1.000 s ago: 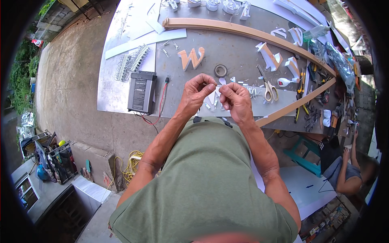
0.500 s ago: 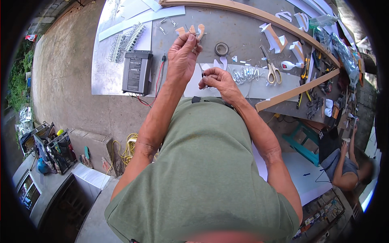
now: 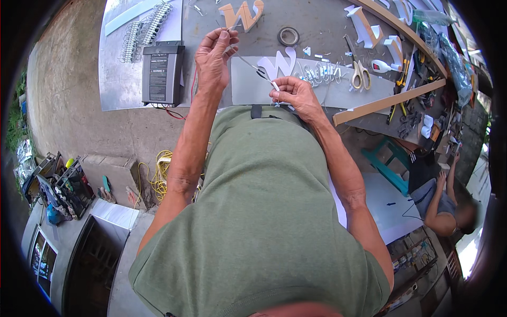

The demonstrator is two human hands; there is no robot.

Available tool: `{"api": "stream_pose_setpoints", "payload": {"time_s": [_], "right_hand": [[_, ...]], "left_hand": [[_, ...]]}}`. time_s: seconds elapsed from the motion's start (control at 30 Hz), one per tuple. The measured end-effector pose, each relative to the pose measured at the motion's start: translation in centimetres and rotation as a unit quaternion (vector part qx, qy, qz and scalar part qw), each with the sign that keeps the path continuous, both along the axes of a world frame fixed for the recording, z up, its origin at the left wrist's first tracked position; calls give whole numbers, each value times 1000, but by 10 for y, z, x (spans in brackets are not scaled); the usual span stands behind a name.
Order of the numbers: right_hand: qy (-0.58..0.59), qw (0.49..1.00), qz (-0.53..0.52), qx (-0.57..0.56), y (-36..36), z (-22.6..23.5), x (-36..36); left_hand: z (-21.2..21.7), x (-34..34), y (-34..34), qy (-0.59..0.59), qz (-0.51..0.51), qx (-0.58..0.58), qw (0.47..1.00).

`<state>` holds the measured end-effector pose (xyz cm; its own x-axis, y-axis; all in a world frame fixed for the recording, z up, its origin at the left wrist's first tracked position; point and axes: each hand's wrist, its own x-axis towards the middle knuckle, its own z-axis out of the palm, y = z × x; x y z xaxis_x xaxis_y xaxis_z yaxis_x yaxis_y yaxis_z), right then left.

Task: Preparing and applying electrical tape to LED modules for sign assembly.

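My left hand (image 3: 214,59) is closed in a pinch on one end of a thin wire (image 3: 245,62) above the table. The wire slants down to my right hand (image 3: 297,96), which pinches a small white piece (image 3: 275,86) on it. Dark strands show on the wire close to the right hand. Beyond my left hand lies a brown letter-shaped piece (image 3: 248,20). A white letter-shaped piece (image 3: 278,64) rests just past my right hand, beside a bundle of looped wires with small white parts (image 3: 323,73).
A dark power supply box (image 3: 162,74) with leads stands at the left, near wire coils (image 3: 153,24). Rightward are a tape roll (image 3: 288,36), scissors (image 3: 361,75), a small white bottle (image 3: 381,66) and a long brown strip (image 3: 391,102). Another person (image 3: 441,203) sits at the far right.
My hands have drawn apart, the left moving leftward, and the wire now shows stretched between them. With the view shifted, the brown letter-shaped piece shows more fully.
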<state>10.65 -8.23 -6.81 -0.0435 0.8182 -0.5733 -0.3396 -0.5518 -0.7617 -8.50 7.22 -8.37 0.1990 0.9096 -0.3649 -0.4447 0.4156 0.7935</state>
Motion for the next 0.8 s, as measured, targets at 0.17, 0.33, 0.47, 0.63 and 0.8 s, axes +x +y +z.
{"api": "stream_pose_setpoints", "payload": {"time_s": [0.17,0.33,0.47,0.63,0.8], "right_hand": [[-78,997,-16,-16,-1,-5,3],[-17,999,-35,-38,8,-14,5],[36,996,-71,-41,14,-15,4],[50,995,-78,-43,23,-17,4],[62,994,-70,-57,36,-11,4]], "left_hand": [[-1,-11,-11,211,-4,58,976],[10,-16,-42,445,-12,212,870],[26,-14,-62,383,6,119,916],[22,-32,-59,259,-26,-41,965],[24,-31,-66,301,-436,-56,847]]}}
